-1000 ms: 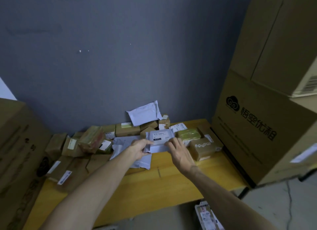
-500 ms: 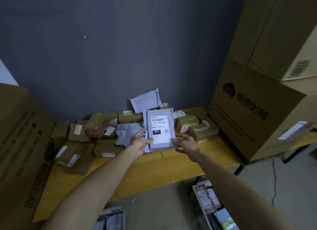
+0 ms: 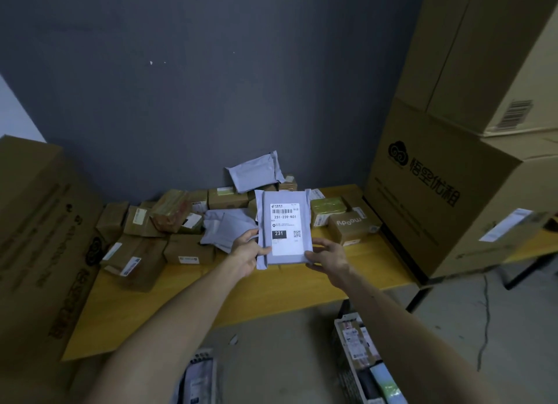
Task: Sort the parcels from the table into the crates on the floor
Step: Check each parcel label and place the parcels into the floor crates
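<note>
Grey poly mailer (image 3: 283, 222) with a white label reading 231-239-K01 stands upright in our hands above the middle of the yellow table (image 3: 271, 289). Our left hand (image 3: 246, 254) pinches its lower left edge, and our right hand (image 3: 327, 254) grips its lower right corner. Small cardboard boxes (image 3: 190, 248) crowd the table's back edge. A white crate (image 3: 346, 370) sits on the floor below the near edge.
</note>
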